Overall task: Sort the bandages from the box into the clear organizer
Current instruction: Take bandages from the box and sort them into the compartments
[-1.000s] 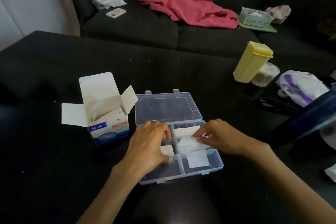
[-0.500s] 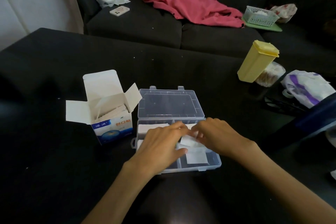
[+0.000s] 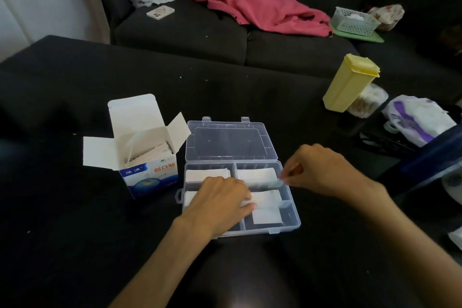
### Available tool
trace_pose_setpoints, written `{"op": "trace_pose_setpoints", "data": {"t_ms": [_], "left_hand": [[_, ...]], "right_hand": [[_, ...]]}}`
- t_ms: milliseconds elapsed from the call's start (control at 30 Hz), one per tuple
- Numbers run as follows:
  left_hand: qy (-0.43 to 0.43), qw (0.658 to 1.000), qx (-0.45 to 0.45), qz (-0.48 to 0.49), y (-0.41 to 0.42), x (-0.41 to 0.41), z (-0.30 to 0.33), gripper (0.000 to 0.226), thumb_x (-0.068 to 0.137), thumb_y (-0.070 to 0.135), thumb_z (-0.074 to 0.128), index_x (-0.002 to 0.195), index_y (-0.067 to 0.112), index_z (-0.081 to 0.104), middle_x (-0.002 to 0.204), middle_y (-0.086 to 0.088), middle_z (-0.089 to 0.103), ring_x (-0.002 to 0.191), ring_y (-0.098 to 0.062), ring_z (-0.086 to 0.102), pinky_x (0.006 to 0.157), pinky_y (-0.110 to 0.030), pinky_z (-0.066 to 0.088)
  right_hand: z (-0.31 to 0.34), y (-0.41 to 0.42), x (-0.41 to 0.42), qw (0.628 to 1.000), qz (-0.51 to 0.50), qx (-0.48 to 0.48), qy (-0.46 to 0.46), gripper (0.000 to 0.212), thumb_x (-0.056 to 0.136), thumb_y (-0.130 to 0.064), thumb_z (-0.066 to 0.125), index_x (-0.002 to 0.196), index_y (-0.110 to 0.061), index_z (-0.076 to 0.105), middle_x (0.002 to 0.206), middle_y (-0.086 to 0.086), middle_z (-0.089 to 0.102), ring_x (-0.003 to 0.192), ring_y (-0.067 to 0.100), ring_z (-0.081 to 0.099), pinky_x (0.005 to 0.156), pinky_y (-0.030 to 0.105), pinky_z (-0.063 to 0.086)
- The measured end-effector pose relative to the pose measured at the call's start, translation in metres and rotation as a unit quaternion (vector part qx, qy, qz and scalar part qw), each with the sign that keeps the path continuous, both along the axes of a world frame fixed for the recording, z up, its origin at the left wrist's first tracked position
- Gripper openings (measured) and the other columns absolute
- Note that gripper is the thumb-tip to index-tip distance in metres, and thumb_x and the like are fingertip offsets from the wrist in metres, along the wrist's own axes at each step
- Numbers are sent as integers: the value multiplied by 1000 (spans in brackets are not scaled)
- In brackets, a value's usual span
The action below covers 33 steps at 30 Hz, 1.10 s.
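Observation:
The clear organizer (image 3: 291, 224) lies open on the black table, lid flat behind it. White bandage stacks fill its back compartments (image 3: 207, 174). My left hand (image 3: 220, 204) rests inside, thumb and fingers holding a white bandage strip (image 3: 266, 199) in the middle right compartment. My right hand (image 3: 316, 167) pinches the right end of a bandage strip (image 3: 257, 176) at the organizer's right wall. A small square piece (image 3: 266, 216) lies in the front right compartment. The blue and white bandage box (image 3: 147, 155) stands open to the left, with more bandages inside.
A yellow lidded container (image 3: 348, 84) leans at the right, with a plastic bag (image 3: 415, 120) and a dark blue object (image 3: 440, 157) nearer the right edge. Behind the table is a dark sofa with a red garment (image 3: 260, 5), phone (image 3: 160, 12) and basket (image 3: 353, 20).
My hands drew apart: the right one shifted right to the organizer's wall, the left one lowered onto the middle compartment. More bandages now show in the back compartments.

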<state>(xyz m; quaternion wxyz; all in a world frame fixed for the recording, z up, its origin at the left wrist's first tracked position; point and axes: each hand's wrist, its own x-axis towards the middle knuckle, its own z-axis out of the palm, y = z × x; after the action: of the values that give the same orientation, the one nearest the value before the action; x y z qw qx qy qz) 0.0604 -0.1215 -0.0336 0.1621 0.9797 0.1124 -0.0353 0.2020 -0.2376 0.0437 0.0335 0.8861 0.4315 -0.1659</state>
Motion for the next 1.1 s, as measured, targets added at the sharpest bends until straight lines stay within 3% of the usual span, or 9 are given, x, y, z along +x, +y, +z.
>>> {"op": "trace_pose_setpoints", "data": {"t_ms": [100,233,333,533,733,900,1100], "left_hand": [[-4,1000,10,-4,-1,0,0,38,93,53,41,112,30,64,117,10,64,102,-10,61,93,-29,43],[2,1000,10,10,-3,1,3,39,93,52,45,119,30,62,122,8,62,105,-13,61,93,-29,43],[1,1000,24,8,-4,2,4,38,93,51,45,119,30,62,120,6,63,103,-14,62,91,-29,45],[-7,1000,11,10,-4,1,8,35,93,49,47,118,30,61,121,6,63,104,-14,61,93,-29,43],[-3,1000,-5,-8,-3,-2,10,31,96,48,42,114,30,60,123,9,59,103,-13,59,94,-30,41],[-16,1000,-5,-8,-5,-1,11,29,95,47,44,112,30,60,119,7,63,100,-12,60,92,-30,41],[-31,999,-21,1,-2,-1,7,30,93,48,48,114,31,61,116,7,65,98,-12,61,90,-27,42]], "right_hand": [[-10,4,-1,997,-44,-54,-23,19,86,-30,64,101,-19,65,94,-4,65,81,10,61,72,23,51],[-40,14,-16,989,-21,-111,-99,27,87,-29,63,110,-16,55,85,-2,56,74,11,56,66,22,46],[-43,18,-15,990,-42,-116,-71,30,88,-27,61,114,-15,53,87,-1,54,75,11,55,66,22,45],[-40,16,1,988,-108,-97,51,24,84,-24,67,102,-10,61,83,0,61,79,14,62,79,27,53],[-20,18,19,985,-158,61,-12,8,82,-27,68,86,-20,68,84,-3,67,76,12,62,72,30,54],[-38,32,16,985,-160,42,-54,18,81,-31,69,82,-15,61,77,1,62,69,14,61,67,27,53],[-54,42,11,984,-154,11,-87,36,82,-41,67,65,-20,42,65,-2,50,56,9,48,56,20,41]]}}
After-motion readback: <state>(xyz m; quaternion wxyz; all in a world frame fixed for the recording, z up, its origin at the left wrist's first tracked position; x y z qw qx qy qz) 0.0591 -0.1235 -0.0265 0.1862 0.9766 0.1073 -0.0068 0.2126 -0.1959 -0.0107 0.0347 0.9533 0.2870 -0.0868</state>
